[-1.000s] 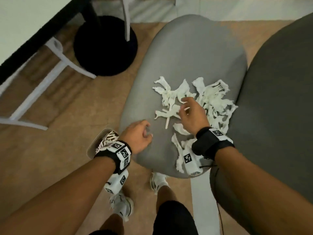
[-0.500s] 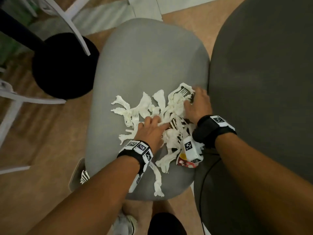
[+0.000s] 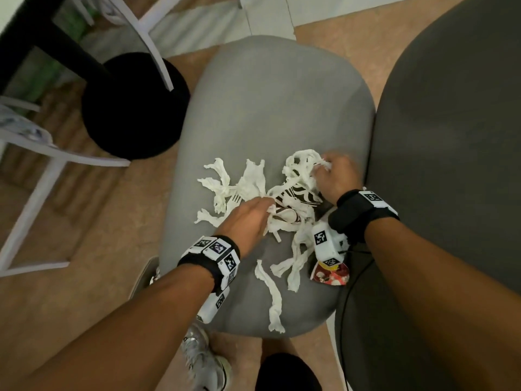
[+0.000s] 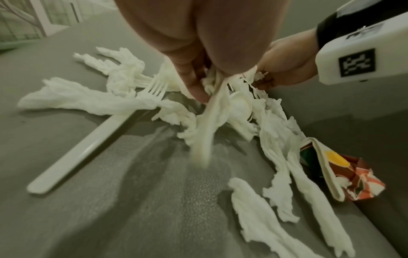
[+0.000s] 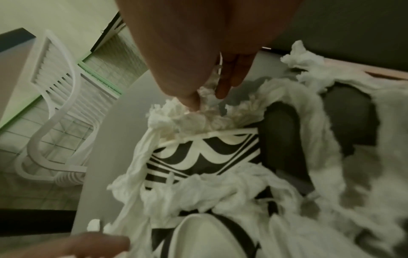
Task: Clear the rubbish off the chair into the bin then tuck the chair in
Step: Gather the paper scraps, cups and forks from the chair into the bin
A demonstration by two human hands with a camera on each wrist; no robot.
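We cannot make out the right hand point(image 3: 337, 176) in the head view: motion blur smears its fingers among the tissue point(image 3: 303, 165). In the left wrist view the left hand point(image 4: 198, 52) is cut off by the top edge, and 1 blurred tissue strip hangs from its fingertips point(image 4: 199, 94). A patterned cup point(image 5: 205, 153) lies half buried, its shape unclear to us. The wrapper point(image 3: 329, 275) sits partly under the right wrist camera. The dark chair point(image 3: 451, 165) runs past the right edge.
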